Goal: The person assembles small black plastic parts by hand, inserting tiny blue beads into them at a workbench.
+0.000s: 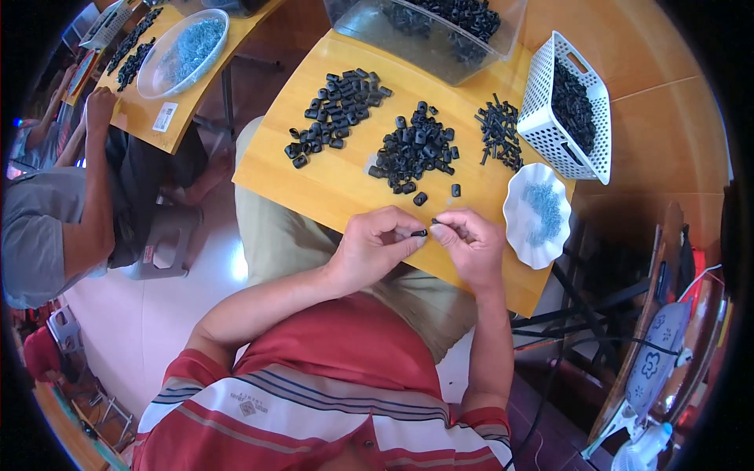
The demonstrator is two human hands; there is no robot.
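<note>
Over the table's near edge, my left hand (375, 243) pinches a small black plastic piece (419, 233) between thumb and fingers. Close beside it, my right hand (473, 247) is closed in a pinch on a tiny dark piece (436, 221), mostly hidden by the fingertips. The two pieces are a little apart. Just beyond the hands lies a heap of black plastic parts (416, 149), with a couple of loose ones on its near side. To the right of my right hand stands a white scalloped dish (516, 208) of small shiny bluish pieces.
Small black caps (334, 114) spread at the table's left. Thin black stick-like parts (500, 132) lie beside a white perforated basket (542, 125) filled with black pieces. A clear plastic bin (377, 35) stands at the back. Another person (47, 220) sits at a second table (149, 129) on the left.
</note>
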